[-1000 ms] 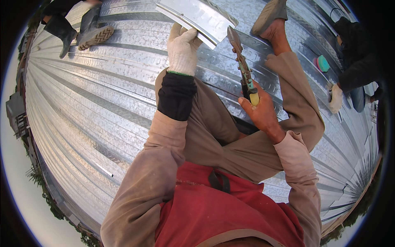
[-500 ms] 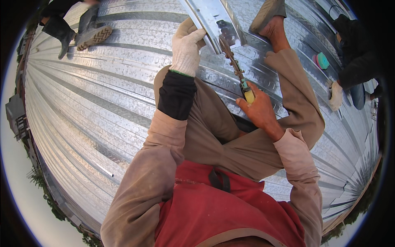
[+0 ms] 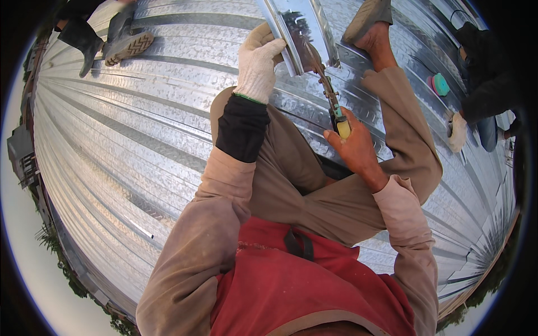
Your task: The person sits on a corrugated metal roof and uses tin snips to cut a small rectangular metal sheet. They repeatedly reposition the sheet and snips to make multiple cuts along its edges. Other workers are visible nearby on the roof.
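Note:
My left hand, in a white knit glove, grips the left flange of a shiny bent metal channel piece, thumb on top. The channel runs out of view at the top. My bare right hand is closed round the handles of a pair of tin snips with yellow and green grips. The snips point up and away, their jaws at the channel's near end, between its two flanges. Whether the blades bite into the metal cannot be made out.
I sit on a ribbed metal roof. A green-and-pink round object lies at the right, near another person's gloved hand. Another person's boots are at the far left. My sandalled foot rests beside the channel.
The channel's near end has shifted slightly right and nearer. The snips have tilted a little to the right, and their jaws now overlap the channel's end. Both hands keep their grip.

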{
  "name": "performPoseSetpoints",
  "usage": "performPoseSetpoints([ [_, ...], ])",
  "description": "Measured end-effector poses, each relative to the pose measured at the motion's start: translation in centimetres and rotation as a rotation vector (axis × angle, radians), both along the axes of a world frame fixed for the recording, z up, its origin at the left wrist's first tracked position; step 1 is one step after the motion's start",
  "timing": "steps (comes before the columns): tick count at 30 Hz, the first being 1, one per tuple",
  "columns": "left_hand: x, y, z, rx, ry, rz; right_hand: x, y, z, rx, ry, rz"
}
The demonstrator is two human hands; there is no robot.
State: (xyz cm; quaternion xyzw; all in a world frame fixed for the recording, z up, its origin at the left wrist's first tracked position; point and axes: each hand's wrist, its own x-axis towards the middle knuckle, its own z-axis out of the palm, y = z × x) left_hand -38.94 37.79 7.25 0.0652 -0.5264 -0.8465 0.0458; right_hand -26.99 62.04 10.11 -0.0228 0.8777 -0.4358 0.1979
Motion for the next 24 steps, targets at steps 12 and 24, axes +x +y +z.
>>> performPoseSetpoints([
  [12,0.1,0.0,-0.1,-0.015,-0.021,0.021,-0.7,0.4,-0.1,0.019,-0.112,0.035],
  [24,-0.1,-0.2,-0.7,0.028,-0.055,0.069,-0.4,0.4,-0.3,-0.130,-0.024,-0.046],
])
